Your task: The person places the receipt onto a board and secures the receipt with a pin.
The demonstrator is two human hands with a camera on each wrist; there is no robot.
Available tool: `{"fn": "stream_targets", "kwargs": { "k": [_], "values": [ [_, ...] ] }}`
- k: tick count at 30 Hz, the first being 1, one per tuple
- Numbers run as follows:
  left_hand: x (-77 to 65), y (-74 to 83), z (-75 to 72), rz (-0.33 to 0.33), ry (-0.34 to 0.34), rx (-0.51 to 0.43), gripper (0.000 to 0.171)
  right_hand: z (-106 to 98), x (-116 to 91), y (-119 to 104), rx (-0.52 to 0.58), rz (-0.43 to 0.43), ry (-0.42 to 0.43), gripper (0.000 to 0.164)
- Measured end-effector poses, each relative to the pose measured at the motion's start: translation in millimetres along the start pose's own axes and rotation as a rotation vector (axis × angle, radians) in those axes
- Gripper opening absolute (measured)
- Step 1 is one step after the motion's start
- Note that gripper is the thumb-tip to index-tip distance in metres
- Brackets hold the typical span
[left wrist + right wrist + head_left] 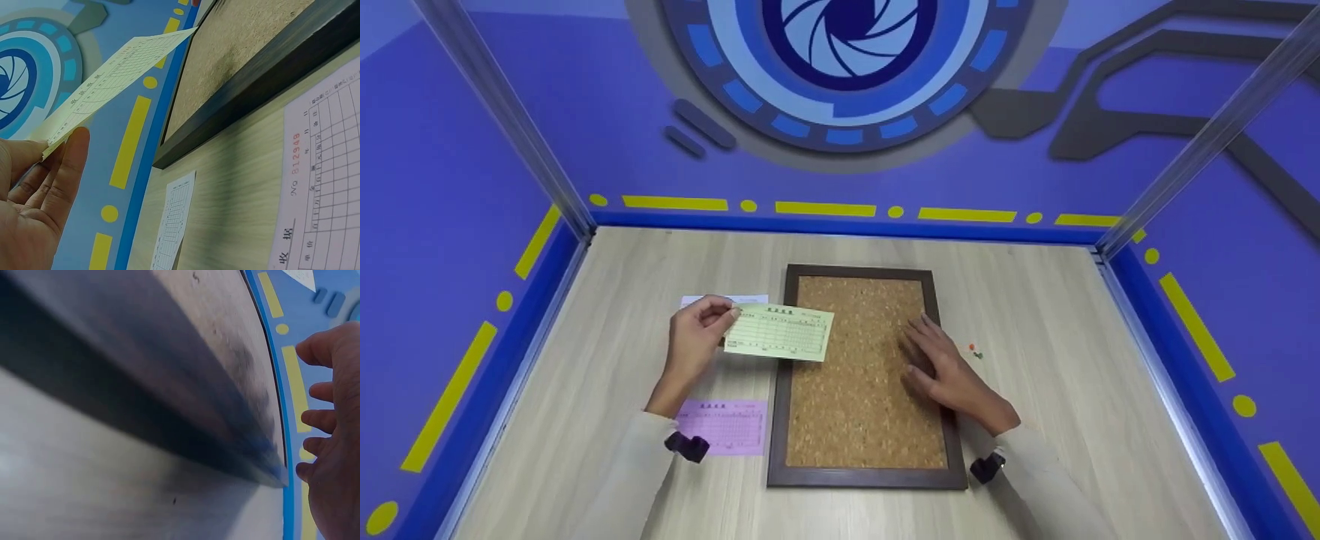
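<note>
My left hand (699,337) pinches a pale green receipt slip (780,332) by its left edge, between thumb and fingers. The slip is raised, its right part overlapping the cork board (864,405) in the head view. In the left wrist view the green slip (121,79) tilts up from the fingertips. My right hand (949,375) is spread over the right side of the board's dark frame (870,477), holding nothing. In the right wrist view that hand (337,416) has its fingers apart.
A purple receipt slip (727,429) lies on the table (1057,375) left of the board. Partly hidden behind the left hand lies a white slip (754,299). Small orange and green push pins (976,352) sit right of the board. Blue walls enclose the table.
</note>
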State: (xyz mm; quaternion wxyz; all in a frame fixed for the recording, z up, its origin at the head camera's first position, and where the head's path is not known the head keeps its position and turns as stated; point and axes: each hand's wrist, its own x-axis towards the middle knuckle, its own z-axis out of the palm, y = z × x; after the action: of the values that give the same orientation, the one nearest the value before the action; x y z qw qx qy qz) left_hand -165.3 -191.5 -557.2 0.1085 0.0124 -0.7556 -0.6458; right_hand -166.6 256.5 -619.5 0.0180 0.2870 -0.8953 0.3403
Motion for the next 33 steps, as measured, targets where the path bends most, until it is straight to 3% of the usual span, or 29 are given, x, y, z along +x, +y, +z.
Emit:
{"fn": "stream_targets", "kwargs": {
  "k": [18, 33],
  "values": [
    [-2.1, -1.9, 1.9, 0.008, 0.006, -0.012, 0.009, 10.2, 26.3, -24.9, 0.033, -0.05, -0.05, 0.06],
    [0.6, -2.7, 23.1, -0.017, 0.026, -0.07, 0.01, 24.9, 43.9, -39.9, 0.097, -0.062, -0.049, 0.056]
  ]
}}
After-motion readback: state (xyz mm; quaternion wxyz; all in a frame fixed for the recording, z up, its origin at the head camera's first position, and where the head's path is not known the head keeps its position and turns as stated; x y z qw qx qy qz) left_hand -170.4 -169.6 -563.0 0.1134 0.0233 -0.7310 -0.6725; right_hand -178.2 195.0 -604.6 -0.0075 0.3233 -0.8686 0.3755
